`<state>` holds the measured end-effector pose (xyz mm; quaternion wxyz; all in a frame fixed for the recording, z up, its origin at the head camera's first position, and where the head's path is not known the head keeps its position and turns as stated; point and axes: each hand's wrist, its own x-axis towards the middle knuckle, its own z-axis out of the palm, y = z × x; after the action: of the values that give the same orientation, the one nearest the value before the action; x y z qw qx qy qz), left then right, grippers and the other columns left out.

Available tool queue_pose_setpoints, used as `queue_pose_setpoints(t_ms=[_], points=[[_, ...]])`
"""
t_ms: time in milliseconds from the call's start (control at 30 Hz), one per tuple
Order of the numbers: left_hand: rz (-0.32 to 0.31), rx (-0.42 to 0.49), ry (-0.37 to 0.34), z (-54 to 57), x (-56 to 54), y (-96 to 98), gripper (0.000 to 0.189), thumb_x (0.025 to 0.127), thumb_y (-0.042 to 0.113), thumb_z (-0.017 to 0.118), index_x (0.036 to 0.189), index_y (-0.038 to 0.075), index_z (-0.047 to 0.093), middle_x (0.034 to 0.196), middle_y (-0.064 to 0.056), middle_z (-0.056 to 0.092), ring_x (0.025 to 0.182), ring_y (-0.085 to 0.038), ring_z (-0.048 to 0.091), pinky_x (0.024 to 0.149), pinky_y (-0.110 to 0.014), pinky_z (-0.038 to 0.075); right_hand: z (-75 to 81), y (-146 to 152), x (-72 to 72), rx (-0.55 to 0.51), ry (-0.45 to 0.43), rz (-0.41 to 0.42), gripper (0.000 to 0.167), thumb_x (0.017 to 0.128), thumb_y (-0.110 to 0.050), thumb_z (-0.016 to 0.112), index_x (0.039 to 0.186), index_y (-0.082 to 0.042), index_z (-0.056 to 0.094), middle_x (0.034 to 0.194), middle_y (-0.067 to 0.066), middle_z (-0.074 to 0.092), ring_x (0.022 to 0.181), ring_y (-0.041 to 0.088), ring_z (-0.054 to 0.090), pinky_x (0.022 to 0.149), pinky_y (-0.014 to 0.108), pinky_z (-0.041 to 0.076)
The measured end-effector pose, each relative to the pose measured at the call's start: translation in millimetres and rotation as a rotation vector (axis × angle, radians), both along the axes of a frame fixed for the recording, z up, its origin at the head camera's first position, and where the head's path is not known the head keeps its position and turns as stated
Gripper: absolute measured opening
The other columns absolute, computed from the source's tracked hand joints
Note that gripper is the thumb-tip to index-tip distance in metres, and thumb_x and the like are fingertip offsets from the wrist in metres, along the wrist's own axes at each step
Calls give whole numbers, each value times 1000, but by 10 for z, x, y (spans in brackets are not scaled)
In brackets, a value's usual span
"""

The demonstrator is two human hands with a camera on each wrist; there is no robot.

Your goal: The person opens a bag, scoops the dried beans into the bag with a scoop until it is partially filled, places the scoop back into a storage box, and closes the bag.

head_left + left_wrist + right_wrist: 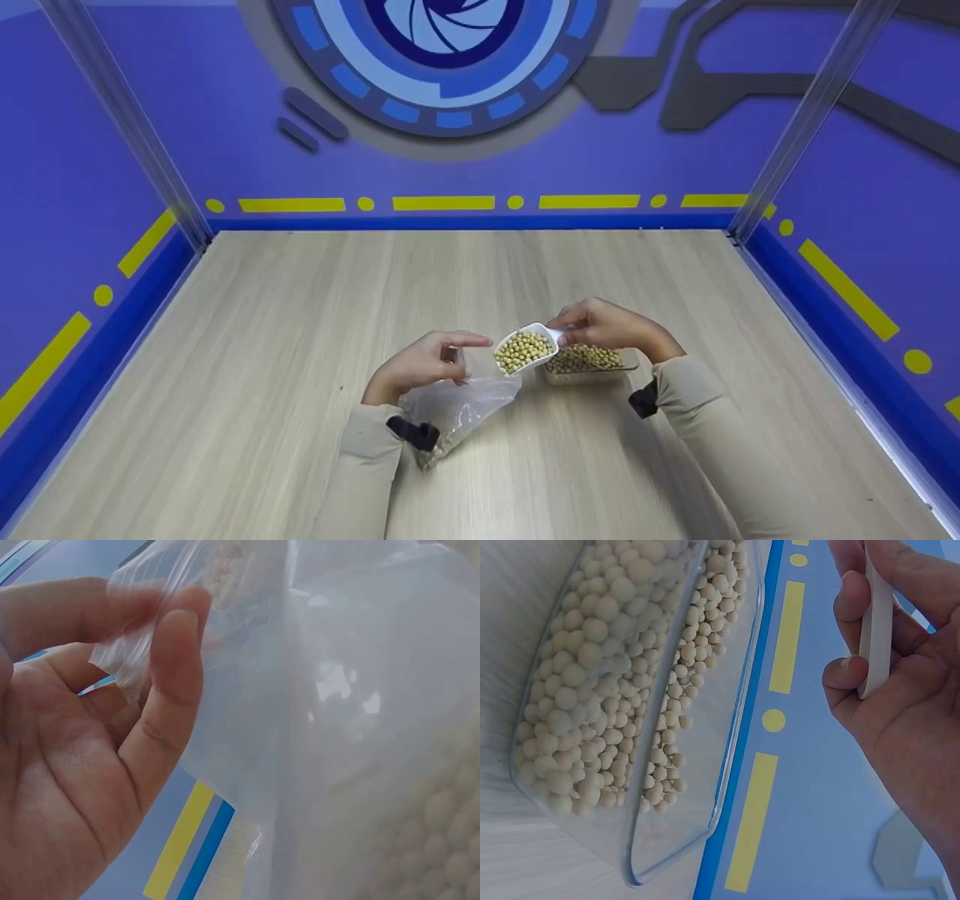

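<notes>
My right hand (604,328) grips the handle of a small white scoop (878,634), which is filled with round, pale-yellow soybeans (523,351). The scoop is held just above the mouth of a clear zip bag (472,405). Thumb and fingers of my left hand (421,365) pinch the bag's edge near its zip strip and hold it up, the index finger reaching toward the scoop. More soybeans (442,847) lie in the lower part of the bag. Beneath my right hand stands a clear plastic box (585,378) with soybeans heaped in it.
All this is over a light wood-grain table (300,315). Blue printed panels (450,180) with yellow marks wall it in at the back and both sides. Clear corner posts (795,142) rise at the back corners.
</notes>
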<state>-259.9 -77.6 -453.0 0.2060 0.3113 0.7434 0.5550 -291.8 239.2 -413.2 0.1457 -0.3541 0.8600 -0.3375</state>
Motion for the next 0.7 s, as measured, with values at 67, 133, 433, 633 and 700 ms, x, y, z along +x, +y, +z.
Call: queue_pose_setpoints(t_ms=[67, 133, 433, 633, 700], points=[[-1, 2, -7, 2, -1, 4, 55, 80, -10, 49, 134, -7, 51, 137, -27, 50, 71, -6, 56, 69, -21, 55, 11, -5, -1, 8, 2, 0, 24, 87, -6, 66, 110, -3, 73, 108, 13, 71, 98, 21, 64, 81, 24, 52], [-2, 3, -7, 3, -1, 8, 55, 79, -11, 49, 134, -6, 51, 137, -27, 50, 71, -6, 57, 68, -21, 55, 19, -8, -4, 15, 4, 2, 24, 86, -6, 66, 110, -3, 73, 108, 12, 71, 98, 21, 64, 81, 25, 52], [-2, 9, 7, 11, 5, 5, 54, 79, -9, 48, 133, -7, 52, 134, -30, 51, 69, -5, 56, 68, -21, 55, 47, -7, -21, 29, 20, 24, 23, 86, -7, 67, 108, -3, 73, 105, 12, 72, 93, 18, 63, 78, 25, 51], [9, -5, 9, 5, 6, 2, 55, 79, -9, 50, 133, -5, 53, 127, -29, 55, 69, -6, 56, 68, -21, 54, 65, -12, -30, 46, 51, 51, 23, 87, -7, 66, 108, -4, 73, 100, 9, 73, 91, 17, 64, 79, 28, 52], [3, -3, 14, -2, 2, -1, 54, 79, -9, 50, 133, -5, 53, 131, -28, 54, 69, -6, 56, 67, -20, 54, 72, -18, -28, 49, 60, 58, 23, 87, -7, 66, 108, -4, 73, 99, 9, 73, 91, 18, 64, 80, 29, 52]])
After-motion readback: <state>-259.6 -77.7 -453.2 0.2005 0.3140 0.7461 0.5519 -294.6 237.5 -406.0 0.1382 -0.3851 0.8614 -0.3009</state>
